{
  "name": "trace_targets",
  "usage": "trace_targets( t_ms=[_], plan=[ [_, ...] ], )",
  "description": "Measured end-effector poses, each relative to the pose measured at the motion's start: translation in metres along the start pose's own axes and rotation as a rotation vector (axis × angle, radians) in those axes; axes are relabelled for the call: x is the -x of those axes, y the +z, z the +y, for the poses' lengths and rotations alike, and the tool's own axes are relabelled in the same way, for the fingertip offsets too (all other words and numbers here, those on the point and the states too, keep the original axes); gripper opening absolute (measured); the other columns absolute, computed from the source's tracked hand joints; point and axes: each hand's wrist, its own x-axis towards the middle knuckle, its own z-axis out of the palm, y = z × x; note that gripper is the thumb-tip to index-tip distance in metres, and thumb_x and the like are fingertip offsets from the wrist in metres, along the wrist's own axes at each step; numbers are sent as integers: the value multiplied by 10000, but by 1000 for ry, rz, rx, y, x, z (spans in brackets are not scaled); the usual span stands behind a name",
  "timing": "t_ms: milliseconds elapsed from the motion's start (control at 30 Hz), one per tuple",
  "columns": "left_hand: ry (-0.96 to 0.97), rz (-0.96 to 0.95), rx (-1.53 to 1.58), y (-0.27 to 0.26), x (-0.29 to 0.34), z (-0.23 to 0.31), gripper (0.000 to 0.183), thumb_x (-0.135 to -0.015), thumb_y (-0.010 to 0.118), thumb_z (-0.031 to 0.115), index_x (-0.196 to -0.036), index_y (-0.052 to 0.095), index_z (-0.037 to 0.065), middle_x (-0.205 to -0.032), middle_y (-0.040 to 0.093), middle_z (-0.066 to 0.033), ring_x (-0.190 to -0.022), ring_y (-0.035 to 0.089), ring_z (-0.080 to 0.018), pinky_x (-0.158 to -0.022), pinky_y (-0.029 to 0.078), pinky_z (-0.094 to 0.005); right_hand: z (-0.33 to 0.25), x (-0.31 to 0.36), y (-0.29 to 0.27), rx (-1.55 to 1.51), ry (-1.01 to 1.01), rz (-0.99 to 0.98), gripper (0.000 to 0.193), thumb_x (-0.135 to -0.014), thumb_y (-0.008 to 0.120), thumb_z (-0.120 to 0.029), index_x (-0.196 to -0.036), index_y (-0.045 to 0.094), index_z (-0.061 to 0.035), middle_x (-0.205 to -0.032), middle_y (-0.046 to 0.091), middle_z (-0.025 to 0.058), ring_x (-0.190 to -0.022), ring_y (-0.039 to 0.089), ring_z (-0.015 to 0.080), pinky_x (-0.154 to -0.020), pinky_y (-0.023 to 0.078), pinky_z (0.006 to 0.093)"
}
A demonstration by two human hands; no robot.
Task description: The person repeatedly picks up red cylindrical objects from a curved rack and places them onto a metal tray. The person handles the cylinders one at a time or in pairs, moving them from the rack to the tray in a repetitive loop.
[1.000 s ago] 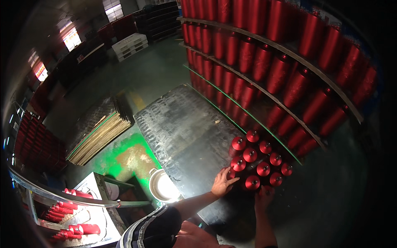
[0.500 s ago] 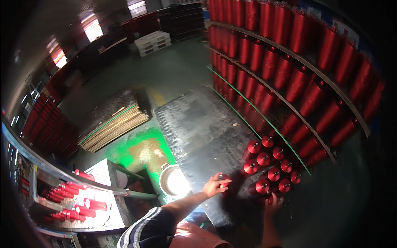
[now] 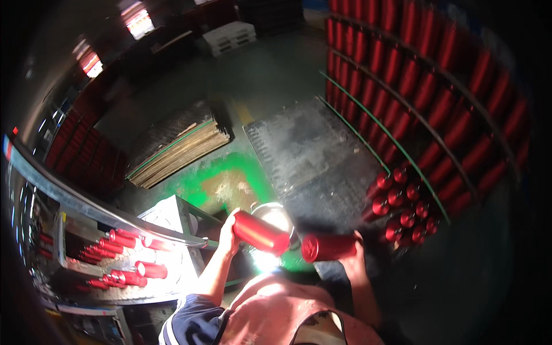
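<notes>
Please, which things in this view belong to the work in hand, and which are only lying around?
Belonging to the work:
- red cylinder in the left hand
- second red cylinder in the right hand
- probably the similar standing cylinders

Apparently just lying about:
- stacked boards
- white pallet
- round pot, untouched as far as visible

Brt window [image 3: 138,22], grn-patched flr [image 3: 259,177]

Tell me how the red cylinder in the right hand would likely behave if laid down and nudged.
The red cylinder would probably roll, given its round side. Its smooth, shiny surface suggests it could be slippery. It looks stiff, since its body shows no sag in the right hand.
</notes>
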Motion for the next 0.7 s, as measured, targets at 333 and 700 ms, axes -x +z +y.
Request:
trace_targets(
  t_ms=[333, 700],
  plan=[
    [-627, -282, 567, -128, -136, -45, 440, -936, 498, 424, -1180, 568, 65, -1070, 634, -206, -806, 657, -309, -686, 594, -397, 158, -110, 153, -331, 258, -235, 389, -962, 524, -275, -1213, 553, 21, -1126, 631, 217, -998, 655, 320, -786, 604, 396],
    [-757, -396, 807, -117, -163, -14, 558, -986, 427, 436, -1394, 380, 59, -1093, 586, -204, -888, 636, -306, -679, 606, -363, 183, -149, 214, -960, 665, -324, 572, -918, 551, -408, -1248, 506, 57, -1201, 565, 272, -1059, 601, 388, -874, 565, 472]
  ],
)
